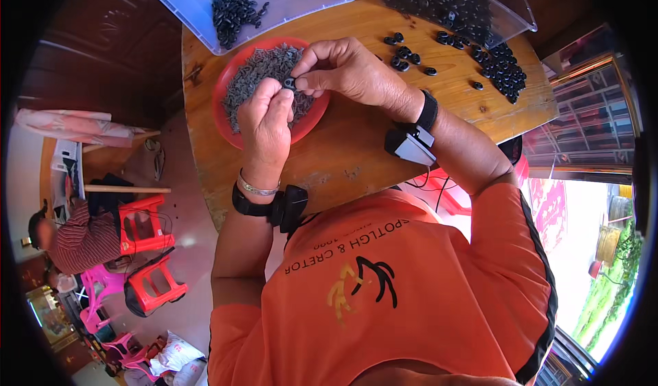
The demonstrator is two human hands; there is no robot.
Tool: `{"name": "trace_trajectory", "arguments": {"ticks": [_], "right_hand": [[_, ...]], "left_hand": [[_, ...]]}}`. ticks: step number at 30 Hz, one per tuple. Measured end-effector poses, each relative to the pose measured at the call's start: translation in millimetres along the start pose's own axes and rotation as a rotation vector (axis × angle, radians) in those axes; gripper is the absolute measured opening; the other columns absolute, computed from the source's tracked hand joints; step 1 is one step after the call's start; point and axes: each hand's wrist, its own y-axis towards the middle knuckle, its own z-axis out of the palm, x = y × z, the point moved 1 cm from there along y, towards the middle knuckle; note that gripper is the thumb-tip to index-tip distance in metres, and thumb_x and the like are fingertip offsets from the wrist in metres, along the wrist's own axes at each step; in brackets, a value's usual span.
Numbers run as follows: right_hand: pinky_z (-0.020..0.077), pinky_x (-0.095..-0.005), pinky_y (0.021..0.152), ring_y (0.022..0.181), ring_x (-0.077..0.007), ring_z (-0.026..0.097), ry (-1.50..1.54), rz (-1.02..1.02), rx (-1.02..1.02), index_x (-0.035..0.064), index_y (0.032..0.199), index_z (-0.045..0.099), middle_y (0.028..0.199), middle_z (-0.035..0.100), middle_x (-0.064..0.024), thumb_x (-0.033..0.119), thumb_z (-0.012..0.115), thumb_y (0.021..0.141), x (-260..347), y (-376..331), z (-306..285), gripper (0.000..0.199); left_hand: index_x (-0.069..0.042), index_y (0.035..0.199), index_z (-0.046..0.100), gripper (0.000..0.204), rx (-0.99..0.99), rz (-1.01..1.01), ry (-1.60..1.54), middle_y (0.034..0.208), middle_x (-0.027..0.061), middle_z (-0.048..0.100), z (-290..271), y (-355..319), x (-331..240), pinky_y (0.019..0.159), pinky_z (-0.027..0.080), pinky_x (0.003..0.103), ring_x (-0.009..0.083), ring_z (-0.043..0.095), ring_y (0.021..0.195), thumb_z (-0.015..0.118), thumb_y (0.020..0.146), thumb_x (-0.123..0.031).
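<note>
Over a red bowl (223, 115) heaped with small grey pieces (257, 71), my two hands meet at one small black rounded part with a hole (289, 83). My left hand (267, 126) is closed, its thumb and forefinger pinching the part from the near side. From the right, my right hand (356, 71) is closed on the part too, thumb and fingertips pressed together. The fingertips partly cover it, and whether a grey piece is in it I cannot tell.
Behind the bowl, a clear plastic bin (301, 13) holds a pile of black parts (236, 19). At the back right, another clear bin (452, 9) is tilted, with black parts (504, 71) spread before it on the wooden table (356, 146). Red stools (154, 280) and a seated person (86, 239) are at left.
</note>
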Motion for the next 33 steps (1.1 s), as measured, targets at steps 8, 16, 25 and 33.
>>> {"name": "trace_trajectory", "arguments": {"ticks": [8, 16, 25, 33], "right_hand": [[0.0497, -0.0220, 0.072, 0.075, -0.0074, 0.059, -0.079, -0.012, 0.001, 0.0002, 0.095, 0.064, 0.082, 0.064, -0.0011, 0.004, 0.066, 0.083, -0.1, 0.5, -0.3, 0.013], [0.0485, -0.0223, 0.076, 0.079, -0.0081, 0.059, -0.167, -0.047, 0.052, -0.0004, 0.096, 0.064, 0.086, 0.065, -0.0017, 0.003, 0.064, 0.083, 7.4, -2.0, -5.9, 0.013], [0.0482, -0.0222, 0.074, 0.080, -0.0076, 0.059, -0.299, -0.116, 0.061, 0.0010, 0.102, 0.064, 0.090, 0.064, -0.0013, 0.003, 0.067, 0.080, 9.9, -4.1, 4.3, 0.022], [0.0502, -0.0261, 0.068, 0.077, -0.0140, 0.062, -0.606, -0.360, -0.044, 0.0044, 0.098, 0.065, 0.085, 0.064, -0.0054, 0.002, 0.071, 0.073, 8.9, -5.1, 14.1, 0.026]], "left_hand": [[-0.004, 0.072, 0.048, 0.016, -0.002, 0.020, -0.020, 0.058, -0.0032, 0.043, 0.9, 0.1, 2.5, 0.050, 0.031, 0.021, 0.0044, 0.038, 0.054, 0.050, 0.087, -0.010], [-0.003, 0.073, 0.046, 0.016, 0.119, -0.032, -0.102, 0.058, -0.0013, 0.045, 1.6, 1.7, -1.0, 0.050, 0.034, 0.022, 0.0054, 0.040, 0.054, 0.049, 0.088, -0.008], [-0.004, 0.077, 0.051, 0.015, 0.118, -0.132, -0.200, 0.060, -0.0010, 0.049, -0.6, 2.2, 3.0, 0.051, 0.037, 0.020, 0.0054, 0.044, 0.055, 0.049, 0.088, -0.013], [-0.004, 0.075, 0.056, 0.020, 0.102, -0.229, -0.315, 0.060, -0.0003, 0.053, -3.6, 2.9, 5.1, 0.049, 0.037, 0.019, 0.0060, 0.047, 0.054, 0.049, 0.086, -0.018]]}}
